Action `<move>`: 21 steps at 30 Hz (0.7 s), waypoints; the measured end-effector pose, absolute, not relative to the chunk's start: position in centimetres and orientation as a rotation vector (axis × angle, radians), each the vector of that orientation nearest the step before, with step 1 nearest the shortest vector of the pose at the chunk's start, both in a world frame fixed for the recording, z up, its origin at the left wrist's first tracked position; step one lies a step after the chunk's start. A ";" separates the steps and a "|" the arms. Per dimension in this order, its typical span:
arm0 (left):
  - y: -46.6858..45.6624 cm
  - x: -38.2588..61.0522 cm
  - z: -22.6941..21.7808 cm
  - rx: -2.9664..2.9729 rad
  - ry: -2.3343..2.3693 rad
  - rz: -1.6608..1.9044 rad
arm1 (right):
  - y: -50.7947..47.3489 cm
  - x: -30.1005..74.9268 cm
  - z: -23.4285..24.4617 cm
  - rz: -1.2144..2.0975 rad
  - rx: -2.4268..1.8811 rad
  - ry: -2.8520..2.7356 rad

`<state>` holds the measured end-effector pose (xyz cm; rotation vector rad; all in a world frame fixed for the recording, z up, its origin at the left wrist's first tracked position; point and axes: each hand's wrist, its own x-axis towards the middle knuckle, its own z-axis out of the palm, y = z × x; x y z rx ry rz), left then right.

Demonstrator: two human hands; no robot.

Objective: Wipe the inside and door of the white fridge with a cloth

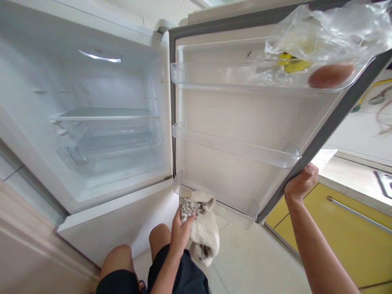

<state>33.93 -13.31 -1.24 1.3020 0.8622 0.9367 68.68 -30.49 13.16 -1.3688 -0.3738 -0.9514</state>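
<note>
R hand [301,181] on flat fridge door [239,110], L hand [180,228] w/ crumpled cloth [206,228]

A kitchen with a pale tiled floor [245,253] and a yellow cupboard [343,237].
To the right we see a long metal handle [358,213] on the cupboard, a light counter [352,179] above, and a white wall [367,136] behind, with cords [379,99] against it; at lower left we notice a pinkish panel [27,245].
</note>
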 end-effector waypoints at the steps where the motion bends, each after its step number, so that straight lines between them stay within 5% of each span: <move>1: -11.5 33.4 -1.6 1.304 0.904 1.012 | -30.5 68.7 13.1 -0.955 -1.375 -0.368; 8: -2.7 31.9 -3.1 1.555 1.209 1.357 | -30.4 68.4 13.5 -0.976 -1.394 -0.354; 21: 0.6 34.2 -2.5 1.808 1.189 0.979 | -30.8 70.7 12.7 -1.003 -1.435 -0.341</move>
